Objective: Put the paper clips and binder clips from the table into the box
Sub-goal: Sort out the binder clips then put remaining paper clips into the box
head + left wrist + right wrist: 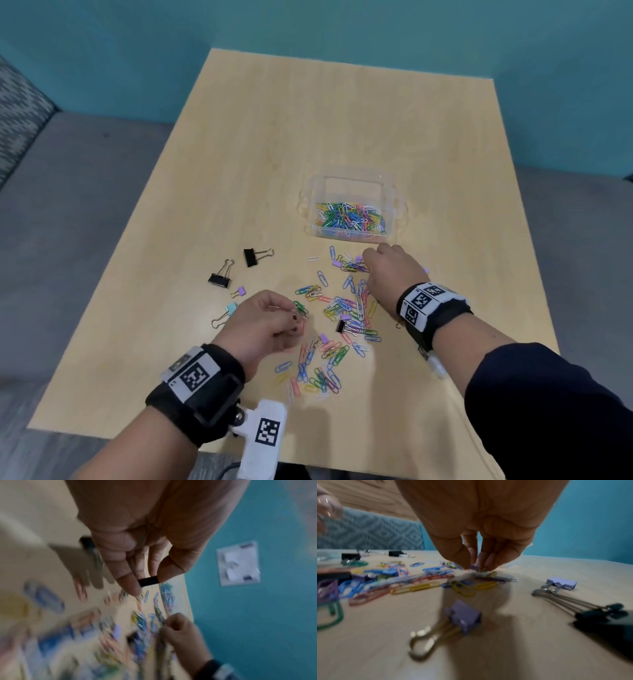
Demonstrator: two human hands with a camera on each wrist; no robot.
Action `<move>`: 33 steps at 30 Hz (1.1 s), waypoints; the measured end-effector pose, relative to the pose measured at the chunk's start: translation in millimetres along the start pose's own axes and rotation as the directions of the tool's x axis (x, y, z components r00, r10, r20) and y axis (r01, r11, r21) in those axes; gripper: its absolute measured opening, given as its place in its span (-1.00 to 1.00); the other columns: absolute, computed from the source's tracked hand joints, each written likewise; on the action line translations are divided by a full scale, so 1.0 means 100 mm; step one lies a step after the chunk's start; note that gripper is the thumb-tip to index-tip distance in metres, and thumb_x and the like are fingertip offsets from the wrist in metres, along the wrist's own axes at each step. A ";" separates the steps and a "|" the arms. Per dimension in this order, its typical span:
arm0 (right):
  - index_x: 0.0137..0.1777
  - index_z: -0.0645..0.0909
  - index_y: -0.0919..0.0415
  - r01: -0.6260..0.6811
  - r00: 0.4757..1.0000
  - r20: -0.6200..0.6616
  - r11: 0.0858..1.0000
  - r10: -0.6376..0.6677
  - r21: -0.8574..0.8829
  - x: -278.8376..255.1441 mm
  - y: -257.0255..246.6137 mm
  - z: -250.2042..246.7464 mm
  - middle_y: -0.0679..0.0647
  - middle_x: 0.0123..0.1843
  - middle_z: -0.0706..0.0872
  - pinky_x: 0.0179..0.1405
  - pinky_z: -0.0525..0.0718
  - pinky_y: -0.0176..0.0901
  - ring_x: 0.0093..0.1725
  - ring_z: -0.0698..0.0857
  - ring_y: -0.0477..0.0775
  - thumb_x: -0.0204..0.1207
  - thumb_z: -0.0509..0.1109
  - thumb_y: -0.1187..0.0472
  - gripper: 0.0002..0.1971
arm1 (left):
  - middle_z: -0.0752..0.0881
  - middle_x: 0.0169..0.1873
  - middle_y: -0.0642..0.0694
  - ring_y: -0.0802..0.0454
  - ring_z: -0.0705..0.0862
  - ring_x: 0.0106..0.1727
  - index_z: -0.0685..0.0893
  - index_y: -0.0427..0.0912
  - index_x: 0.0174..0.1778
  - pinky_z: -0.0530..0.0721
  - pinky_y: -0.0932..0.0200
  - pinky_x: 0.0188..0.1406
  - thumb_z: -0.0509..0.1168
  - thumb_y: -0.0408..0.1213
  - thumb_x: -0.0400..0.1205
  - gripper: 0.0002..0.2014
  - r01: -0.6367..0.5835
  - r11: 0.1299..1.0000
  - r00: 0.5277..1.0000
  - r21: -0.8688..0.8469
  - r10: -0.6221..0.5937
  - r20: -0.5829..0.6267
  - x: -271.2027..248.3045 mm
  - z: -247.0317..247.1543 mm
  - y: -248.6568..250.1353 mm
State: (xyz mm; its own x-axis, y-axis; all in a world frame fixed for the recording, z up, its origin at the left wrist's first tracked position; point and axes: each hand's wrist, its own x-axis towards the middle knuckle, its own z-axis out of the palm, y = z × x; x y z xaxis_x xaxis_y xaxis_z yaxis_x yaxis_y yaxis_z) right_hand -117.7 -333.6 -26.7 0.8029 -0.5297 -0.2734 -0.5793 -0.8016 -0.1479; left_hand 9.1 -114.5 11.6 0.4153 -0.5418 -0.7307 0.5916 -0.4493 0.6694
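Both hands (267, 322) (394, 270) among blurred paper clips (346, 308), fingertip contents unclear

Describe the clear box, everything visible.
The clear plastic box is rectangular, with see-through walls, no lid on it, and small tabs on its left and right sides. It stands upright on the wooden table, just beyond the right hand, which does not touch it. A layer of mixed-colour paper clips covers its bottom.

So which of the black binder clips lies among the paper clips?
The small black binder clip in the middle of the pile; the two bigger black ones lie apart on bare table.
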 end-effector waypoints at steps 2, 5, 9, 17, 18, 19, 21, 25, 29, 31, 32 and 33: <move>-0.03 0.50 0.17 -0.085 0.995 -0.036 0.991 0.089 0.108 -0.04 0.07 -0.06 0.09 -0.07 0.55 -0.21 0.47 -0.03 -0.03 0.51 0.18 0.40 0.22 0.37 -0.82 | 0.73 -0.26 -0.15 -0.09 0.63 -0.36 0.63 -0.11 -0.20 0.63 0.00 -0.24 0.33 -0.49 0.31 -0.77 -0.157 0.924 0.973 0.349 0.206 -0.108 0.09 -0.10 0.02; -0.14 0.49 0.14 -0.245 0.964 -0.056 0.946 0.262 0.211 -0.07 0.33 -0.15 0.07 -0.15 0.52 -0.22 0.54 -0.02 -0.11 0.51 0.18 0.37 0.24 0.33 -0.89 | 0.67 -0.22 0.06 0.00 0.65 -0.24 0.59 -0.02 -0.12 0.62 0.12 -0.26 0.31 -0.39 0.39 -0.79 -0.209 0.461 0.887 0.862 0.460 -0.032 0.17 -0.24 0.11; -0.13 0.54 0.11 -0.332 0.941 0.003 0.919 0.339 0.213 -0.15 0.59 -0.19 0.08 -0.11 0.55 -0.18 0.58 -0.03 -0.03 0.54 0.19 0.39 0.24 0.32 -0.87 | 0.62 -0.17 -0.08 -0.20 0.61 -0.18 0.59 -0.10 -0.06 0.63 -0.03 -0.25 0.25 -0.36 0.42 -0.80 -0.127 0.094 0.851 0.987 0.521 0.060 0.33 -0.39 0.17; 0.11 0.65 0.15 0.055 0.995 -0.090 0.998 -0.052 0.032 0.00 0.12 -0.09 0.12 0.04 0.65 0.00 0.59 0.11 0.04 0.52 0.21 0.55 0.25 0.28 -0.79 | 0.64 -0.12 -0.12 -0.17 0.57 -0.03 0.67 -0.16 -0.02 0.61 -0.05 -0.08 0.25 -0.23 0.55 -0.83 -0.334 -0.004 0.801 0.943 0.526 0.286 0.61 0.24 0.28; 0.09 0.65 0.16 0.068 0.994 -0.087 0.997 -0.063 0.045 0.05 0.05 -0.09 0.11 0.04 0.64 0.02 0.57 0.09 0.05 0.51 0.20 0.58 0.23 0.24 -0.81 | 0.64 -0.11 -0.12 -0.15 0.58 -0.03 0.66 -0.14 -0.01 0.61 -0.05 -0.08 0.23 -0.18 0.58 -0.82 -0.334 0.013 0.811 0.942 0.514 0.280 0.67 0.38 0.29; 0.06 0.63 0.18 0.064 0.995 -0.087 0.995 -0.057 0.073 0.11 0.00 -0.08 0.10 0.03 0.63 0.04 0.56 0.07 0.07 0.50 0.20 0.61 0.22 0.22 -0.83 | 0.63 -0.10 -0.13 -0.16 0.59 -0.04 0.65 -0.14 0.00 0.61 -0.05 -0.08 0.22 -0.13 0.60 -0.80 -0.318 0.025 0.824 0.948 0.502 0.263 0.74 0.51 0.30; -0.02 0.60 0.19 0.013 0.997 -0.077 0.992 -0.004 0.122 0.19 -0.06 -0.09 0.12 0.01 0.61 0.02 0.54 0.04 0.08 0.51 0.22 0.60 0.22 0.19 -0.86 | 0.62 -0.09 -0.17 -0.20 0.61 -0.04 0.62 -0.17 -0.03 0.59 -0.03 -0.12 0.22 -0.08 0.62 -0.78 -0.264 0.056 0.846 0.963 0.493 0.203 0.87 0.72 0.30; -0.14 0.51 0.14 -0.073 0.997 -0.026 0.990 0.076 0.122 0.27 -0.13 -0.09 0.15 0.02 0.60 -0.03 0.59 0.06 0.10 0.52 0.25 0.55 0.27 0.22 -0.95 | 0.61 -0.06 -0.20 -0.24 0.62 -0.03 0.54 -0.16 -0.07 0.53 -0.02 -0.15 0.19 -0.08 0.64 -0.80 -0.215 0.068 0.849 0.974 0.506 0.152 1.02 0.90 0.29; -0.16 0.42 0.07 -0.170 0.985 0.030 0.967 0.168 0.188 0.28 -0.13 -0.16 0.18 0.05 0.59 -0.06 0.60 0.05 0.09 0.52 0.28 0.48 0.25 0.34 -0.86 | 0.60 -0.04 -0.21 -0.23 0.62 -0.03 0.50 -0.19 0.00 0.48 -0.01 -0.20 0.20 -0.18 0.63 -0.85 -0.208 0.084 0.855 0.974 0.499 0.140 1.07 0.94 0.30; -0.10 0.49 0.10 -0.204 0.979 0.072 0.956 0.193 0.212 0.30 -0.13 -0.19 0.20 0.07 0.59 -0.01 0.61 0.08 0.10 0.53 0.29 0.45 0.24 0.35 -0.87 | 0.58 -0.02 -0.21 -0.23 0.60 -0.02 0.50 -0.19 0.00 0.45 0.02 -0.20 0.22 -0.24 0.61 -0.87 -0.205 0.123 0.873 0.971 0.471 0.125 1.10 0.94 0.31; -0.07 0.53 0.13 -0.214 0.976 0.091 0.953 0.199 0.212 0.31 -0.13 -0.19 0.21 0.08 0.59 0.02 0.62 0.10 0.11 0.54 0.30 0.44 0.25 0.35 -0.86 | 0.57 -0.02 -0.21 -0.23 0.60 -0.02 0.51 -0.20 0.00 0.45 0.03 -0.19 0.23 -0.26 0.60 -0.88 -0.205 0.145 0.879 0.968 0.462 0.117 1.11 0.94 0.32; -0.04 0.56 0.16 -0.223 0.973 0.105 0.951 0.204 0.214 0.32 -0.14 -0.20 0.21 0.08 0.59 0.04 0.63 0.11 0.11 0.54 0.30 0.43 0.26 0.34 -0.85 | 0.56 -0.03 -0.20 -0.23 0.60 -0.03 0.51 -0.20 -0.03 0.45 0.04 -0.19 0.24 -0.28 0.59 -0.90 -0.209 0.162 0.879 0.964 0.463 0.113 1.12 0.94 0.32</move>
State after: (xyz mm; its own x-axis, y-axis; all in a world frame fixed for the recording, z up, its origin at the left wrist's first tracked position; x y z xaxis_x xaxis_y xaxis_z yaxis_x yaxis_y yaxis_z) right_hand -81.0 -345.2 -14.4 0.6483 -0.6500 -0.3965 -0.7599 -0.5853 -0.2830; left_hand 9.5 -256.4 -35.8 0.5607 -0.7647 -0.3176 -0.6575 -0.6443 0.3906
